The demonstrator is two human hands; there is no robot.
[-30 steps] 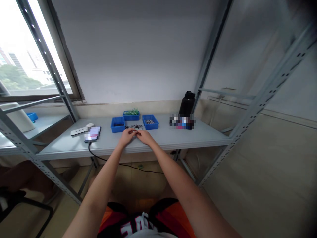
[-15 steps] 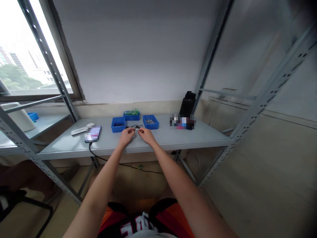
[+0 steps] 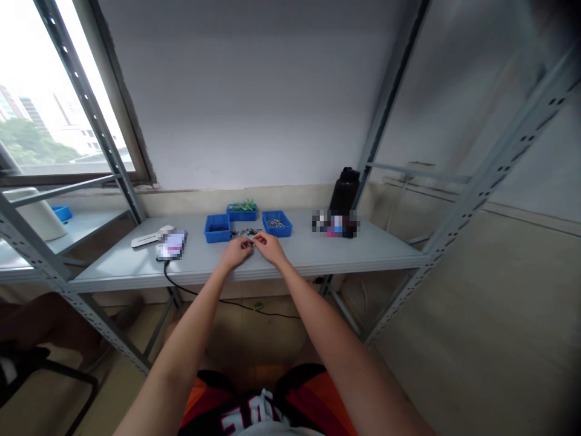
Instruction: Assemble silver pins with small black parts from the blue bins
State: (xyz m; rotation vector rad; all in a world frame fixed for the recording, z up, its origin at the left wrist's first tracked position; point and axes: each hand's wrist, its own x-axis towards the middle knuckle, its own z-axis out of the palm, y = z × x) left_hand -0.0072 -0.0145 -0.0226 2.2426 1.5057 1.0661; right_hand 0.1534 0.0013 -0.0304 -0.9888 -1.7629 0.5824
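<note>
One loose pile of small parts (image 3: pixel 249 232) lies on the table (image 3: pixel 313 251), with your left hand (image 3: pixel 238 251) and right hand (image 3: pixel 269 247) close together just in front of it. Your fingers curl inward on both; the fingertips are too small to tell whether you grasp anything. Left of the pile sits a blue tray of dark pieces (image 3: pixel 218 238), right of it a blue tray of silvery pieces (image 3: pixel 280 232), behind it a blue tray of green pieces (image 3: pixel 242 216)

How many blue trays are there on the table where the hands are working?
3: a left tray, a right tray, and a back tray between them, nearer the wall.
</note>
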